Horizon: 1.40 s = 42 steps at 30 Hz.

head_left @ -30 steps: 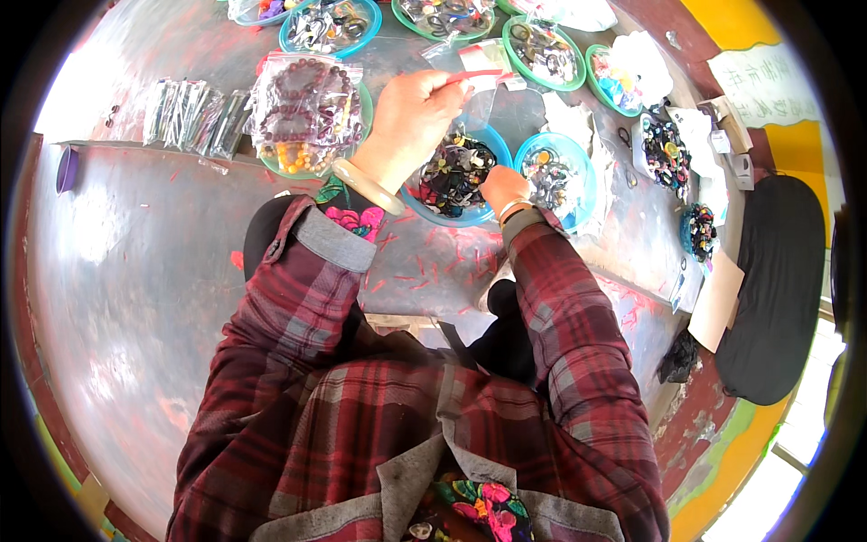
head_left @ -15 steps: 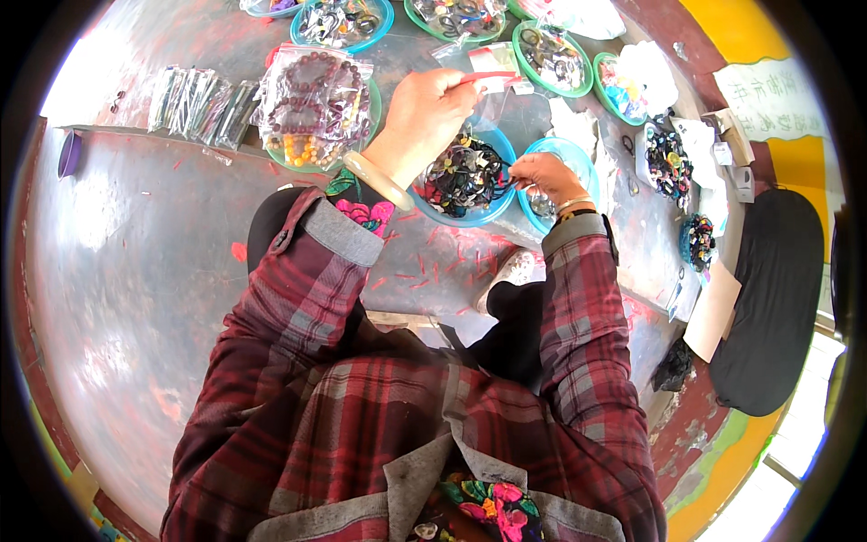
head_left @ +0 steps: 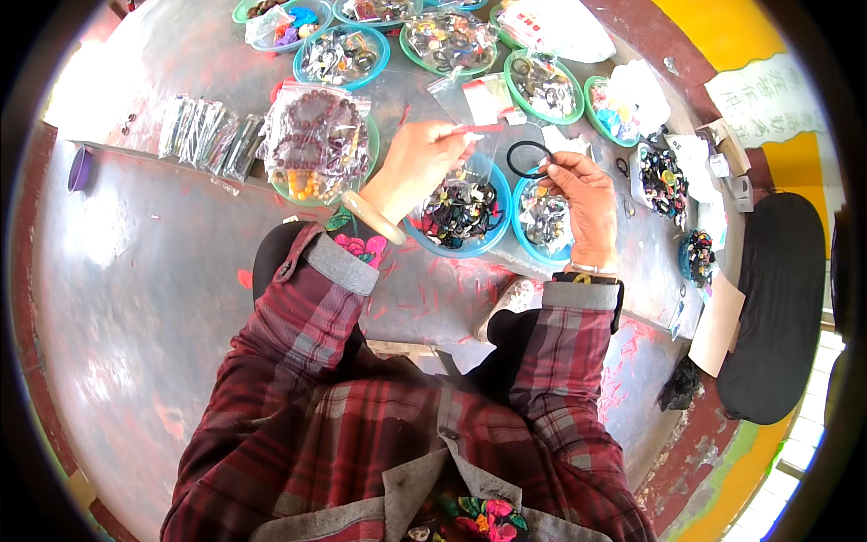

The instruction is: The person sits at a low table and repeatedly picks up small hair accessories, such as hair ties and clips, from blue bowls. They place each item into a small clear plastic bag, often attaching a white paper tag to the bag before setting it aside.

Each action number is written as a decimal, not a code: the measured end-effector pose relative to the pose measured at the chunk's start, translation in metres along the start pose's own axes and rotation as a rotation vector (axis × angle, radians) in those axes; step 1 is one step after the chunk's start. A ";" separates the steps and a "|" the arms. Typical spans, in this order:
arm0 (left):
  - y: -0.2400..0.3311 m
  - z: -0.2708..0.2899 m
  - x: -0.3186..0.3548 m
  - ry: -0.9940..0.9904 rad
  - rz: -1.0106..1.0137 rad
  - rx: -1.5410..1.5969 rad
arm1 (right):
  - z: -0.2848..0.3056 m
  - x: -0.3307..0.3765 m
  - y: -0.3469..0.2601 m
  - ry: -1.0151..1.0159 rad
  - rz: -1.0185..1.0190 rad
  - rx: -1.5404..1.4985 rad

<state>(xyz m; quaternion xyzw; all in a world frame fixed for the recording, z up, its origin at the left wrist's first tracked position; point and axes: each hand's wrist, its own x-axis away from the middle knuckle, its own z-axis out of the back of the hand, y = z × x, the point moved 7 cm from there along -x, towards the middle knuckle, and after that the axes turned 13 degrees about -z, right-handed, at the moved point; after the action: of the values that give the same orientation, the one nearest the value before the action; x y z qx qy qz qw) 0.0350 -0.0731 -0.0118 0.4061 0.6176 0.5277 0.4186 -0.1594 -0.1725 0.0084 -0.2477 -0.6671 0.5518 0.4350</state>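
Observation:
My left hand [head_left: 417, 165] is closed on a thin red strip [head_left: 477, 129], which sticks out to the right from its fingertips. Between thumb and fingers, my right hand [head_left: 581, 194] pinches a black hair tie [head_left: 513, 161] that hangs as an open ring. Below and between the hands sits a blue bowl [head_left: 462, 251] piled with dark hair ties and small charms. Another blue bowl [head_left: 545, 257], under my right hand, holds little pieces in clear plastic. To the left of my left hand, bagged bead bracelets [head_left: 312, 135] lie over a green bowl [head_left: 372, 149].
Several bowls of small packaged items line the far side, among them a green bowl [head_left: 578, 113] and a blue bowl [head_left: 302, 83]. Narrow plastic packets [head_left: 203, 135] lie at left. A white container [head_left: 643, 172] of hair ties and a cardboard piece [head_left: 718, 330] are at right.
My right hand has risen out of the dark hair tie pile, lifting one black hair tie to the right. The left hand, still with the red strip, has come slightly nearer.

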 end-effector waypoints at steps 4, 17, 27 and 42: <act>-0.009 -0.008 0.003 -0.074 0.035 -0.009 | 0.002 0.011 -0.028 0.043 0.187 -0.075; -0.004 -0.023 0.004 -0.167 -0.017 -0.359 | -0.024 0.021 -0.041 -0.054 0.258 0.093; -0.004 -0.023 0.003 -0.175 -0.078 -0.448 | -0.042 0.022 -0.043 0.009 0.404 0.491; -0.009 -0.026 0.002 -0.246 -0.077 -0.481 | -0.047 0.024 -0.040 0.087 0.683 0.739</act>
<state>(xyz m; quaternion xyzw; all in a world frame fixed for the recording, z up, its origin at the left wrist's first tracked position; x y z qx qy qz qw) 0.0091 -0.0808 -0.0186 0.3324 0.4338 0.5897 0.5946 -0.1247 -0.1394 0.0545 -0.3039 -0.2893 0.8511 0.3158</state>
